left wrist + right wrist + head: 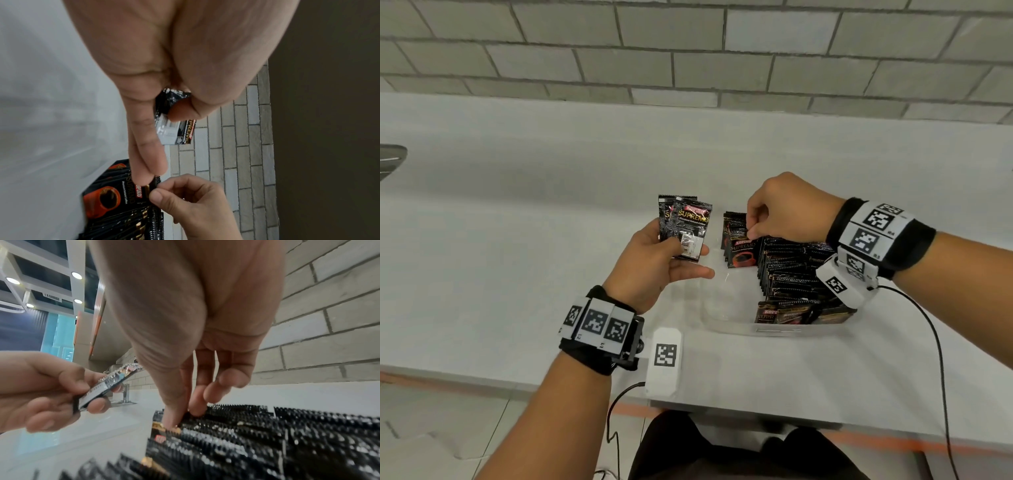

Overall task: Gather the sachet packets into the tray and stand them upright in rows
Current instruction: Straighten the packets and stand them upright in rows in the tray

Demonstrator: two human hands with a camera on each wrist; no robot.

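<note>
While a grey block wall (688, 51) fills the far side of the scene, the pale tabletop (517, 212) runs across below it and carries a clear plastic tray (726, 317) near the person. Rows of black sachet packets (791, 270) stand upright on edge in the right part of the tray, their serrated top seams packed close together; the tray's left part shows bare bottom. At the far left end of those rows the front packet (743, 251) faces the camera and reads "KOPIKO SUPREMO" in red and gold above a picture of a dark coffee cup on an orange ground; in the left wrist view "Premium Instant Coffee" can be read beneath. Along the near edge a few packets lean or lie flatter, one showing "KOPI" and "SUPR".

Over the far left corner of the rows, the right hand (787, 209) has its fingers curled, thumb and forefinger pinching the top seam of the front packet. Left of the tray and above the tabletop, the left hand (654, 260) grips two held packets (686, 226), fanned slightly, thumb across their lower part; the front one reads "SUPREMO" and carries a white barcode panel. Both wrists wear black bands with square black-and-white marker tags (599, 323).
</note>
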